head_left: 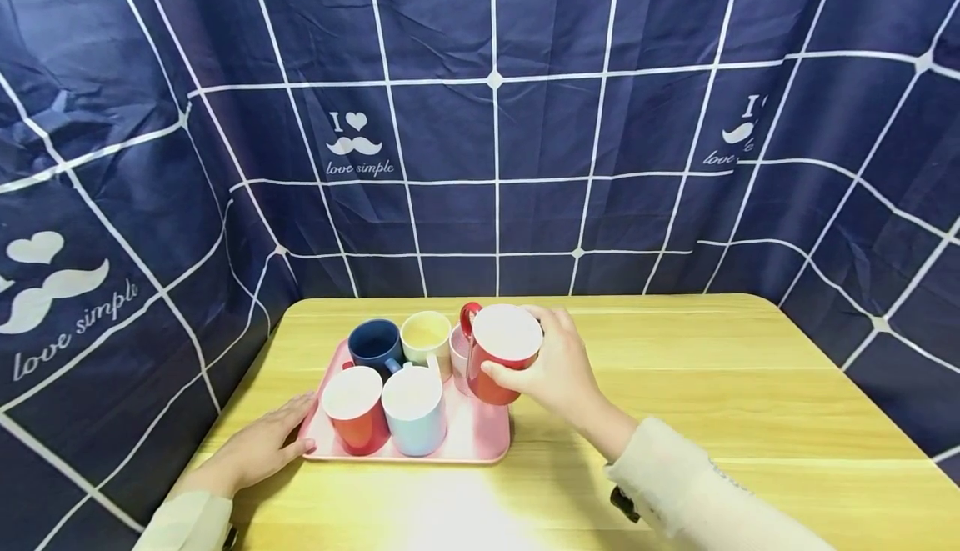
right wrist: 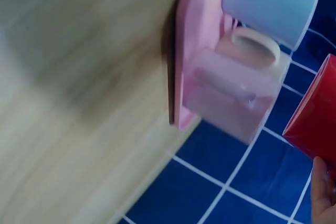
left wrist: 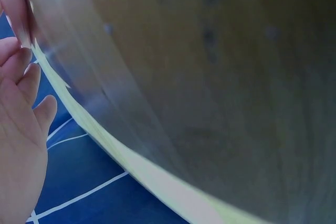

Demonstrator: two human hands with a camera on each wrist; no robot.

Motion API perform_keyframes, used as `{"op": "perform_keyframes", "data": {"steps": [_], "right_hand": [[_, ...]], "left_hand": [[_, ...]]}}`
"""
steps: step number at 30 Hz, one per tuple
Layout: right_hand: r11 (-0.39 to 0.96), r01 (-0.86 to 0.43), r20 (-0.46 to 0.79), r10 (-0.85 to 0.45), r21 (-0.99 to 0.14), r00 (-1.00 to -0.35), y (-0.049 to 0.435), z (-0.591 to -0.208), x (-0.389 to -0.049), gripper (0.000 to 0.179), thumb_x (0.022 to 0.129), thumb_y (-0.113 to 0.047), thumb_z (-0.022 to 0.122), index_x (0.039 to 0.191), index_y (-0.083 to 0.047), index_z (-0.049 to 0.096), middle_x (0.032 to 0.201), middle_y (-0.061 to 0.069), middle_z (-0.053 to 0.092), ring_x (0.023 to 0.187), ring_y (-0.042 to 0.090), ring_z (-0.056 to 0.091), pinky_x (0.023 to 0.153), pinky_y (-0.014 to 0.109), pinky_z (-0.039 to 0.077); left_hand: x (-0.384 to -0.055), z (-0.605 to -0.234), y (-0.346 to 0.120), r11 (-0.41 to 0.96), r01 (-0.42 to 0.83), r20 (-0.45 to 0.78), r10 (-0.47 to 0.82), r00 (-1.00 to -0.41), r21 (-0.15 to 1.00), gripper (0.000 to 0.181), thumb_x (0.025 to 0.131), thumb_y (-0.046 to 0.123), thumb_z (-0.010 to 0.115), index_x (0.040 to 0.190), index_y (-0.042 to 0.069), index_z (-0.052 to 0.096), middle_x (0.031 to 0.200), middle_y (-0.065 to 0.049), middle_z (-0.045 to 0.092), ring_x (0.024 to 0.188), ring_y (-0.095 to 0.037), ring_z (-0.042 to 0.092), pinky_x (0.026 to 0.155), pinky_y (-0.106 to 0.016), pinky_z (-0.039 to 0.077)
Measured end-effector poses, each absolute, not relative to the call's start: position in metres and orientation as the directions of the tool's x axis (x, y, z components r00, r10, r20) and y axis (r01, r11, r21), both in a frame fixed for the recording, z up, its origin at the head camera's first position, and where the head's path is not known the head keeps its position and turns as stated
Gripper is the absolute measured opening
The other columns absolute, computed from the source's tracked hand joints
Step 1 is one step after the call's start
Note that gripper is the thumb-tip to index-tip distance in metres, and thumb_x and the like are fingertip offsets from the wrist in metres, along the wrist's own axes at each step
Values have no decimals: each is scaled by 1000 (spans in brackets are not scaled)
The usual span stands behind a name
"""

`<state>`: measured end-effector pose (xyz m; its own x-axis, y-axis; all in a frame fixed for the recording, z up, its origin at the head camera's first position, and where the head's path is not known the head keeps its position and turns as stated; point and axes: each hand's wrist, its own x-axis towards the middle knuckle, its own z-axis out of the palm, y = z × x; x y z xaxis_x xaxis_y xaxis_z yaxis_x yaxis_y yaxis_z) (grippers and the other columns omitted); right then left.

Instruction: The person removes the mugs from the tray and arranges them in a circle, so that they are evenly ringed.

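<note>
My right hand (head_left: 562, 372) grips a red mug (head_left: 489, 384) with a white inside, thumb on the near side, its handle facing away to the left. The mug is raised over the right part of a pink tray (head_left: 480, 443), partly covering a pale pink mug (head_left: 459, 368). Also on the tray stand a dark blue mug (head_left: 373, 341), a cream-yellow mug (head_left: 426, 336), an orange-red mug (head_left: 362, 433) and a light blue mug (head_left: 417, 430). At the tray's left edge rests my left hand (head_left: 258, 444), fingers extended along the rim.
The tray lies on the left half of a light wooden table (head_left: 675, 384). Navy cloth (head_left: 547, 134) with white grid lines hangs behind the table and at both sides. The table's left edge runs close beside the left hand.
</note>
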<state>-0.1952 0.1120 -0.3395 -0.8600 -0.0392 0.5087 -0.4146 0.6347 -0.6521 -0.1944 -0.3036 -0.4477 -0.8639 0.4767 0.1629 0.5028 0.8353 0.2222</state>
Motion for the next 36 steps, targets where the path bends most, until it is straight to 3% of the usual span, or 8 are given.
{"op": "perform_keyframes", "data": {"steps": [15,36], "right_hand": [[704,-360,534,32,-612,-845,160,-315,-225,73,62,-35,88,117,1,56,107,15,51,99,30,49,78,50,49],[759,-196,462,152,-621,-874,217,-356,-262,77,66,-40,85,122,3,52,112,19,48,106,34,44,80,51,46]], "left_hand": [[-192,-446,-304,847,475,131,456,-880,238,68,89,43,63,134,-6,49,137,-22,48,127,-40,43,101,-54,35],[-193,-447,-303,843,477,133,458,-879,248,68,89,42,63,136,-5,48,138,-21,48,127,-40,43,100,-55,35]]}}
